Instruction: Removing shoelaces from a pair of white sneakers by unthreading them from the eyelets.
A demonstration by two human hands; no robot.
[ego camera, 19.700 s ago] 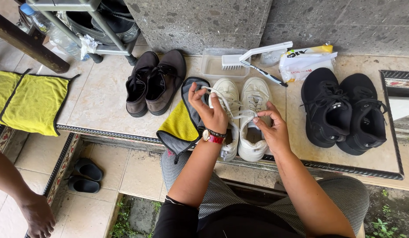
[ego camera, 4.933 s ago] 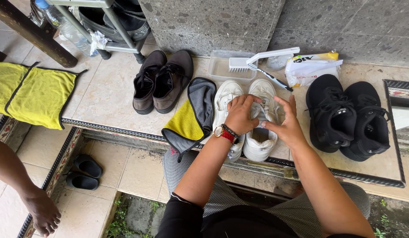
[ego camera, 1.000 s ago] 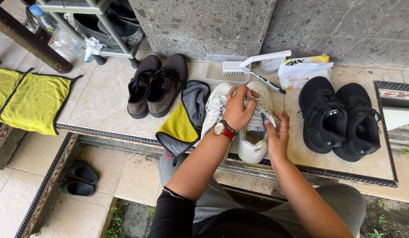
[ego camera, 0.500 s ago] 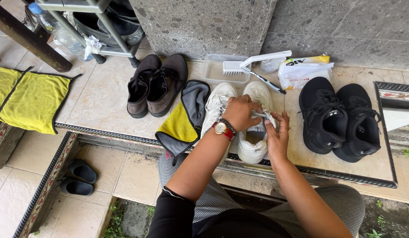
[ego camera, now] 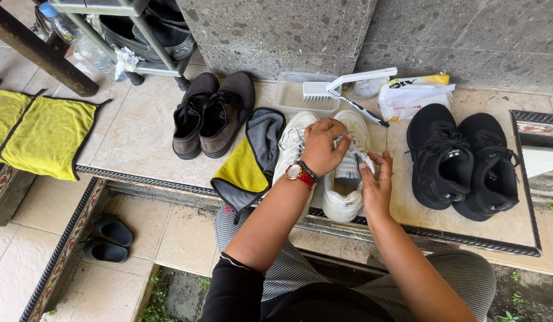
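Observation:
A pair of white sneakers stands on the tiled ledge in front of me; the right one (ego camera: 343,197) lies under both hands, the left one (ego camera: 291,140) is partly hidden by my forearm. My left hand (ego camera: 322,145), with a red-strapped watch on the wrist, pinches a white lace over the right sneaker's upper. My right hand (ego camera: 377,182) holds the lace at that sneaker's right side, fingers closed on it. The lace ends between my fingers are too small to make out.
A yellow and grey cloth (ego camera: 248,162) hangs over the ledge left of the sneakers. Brown shoes (ego camera: 212,113) stand further left, black sneakers (ego camera: 462,160) at the right. A white brush (ego camera: 342,89), a clear tray and a plastic bag lie behind. Dark sandals (ego camera: 108,238) sit on the lower floor.
My left hand has slid slightly toward me along the right sneaker's laces. My right hand has stayed at that sneaker's right side, fingers now on the lace.

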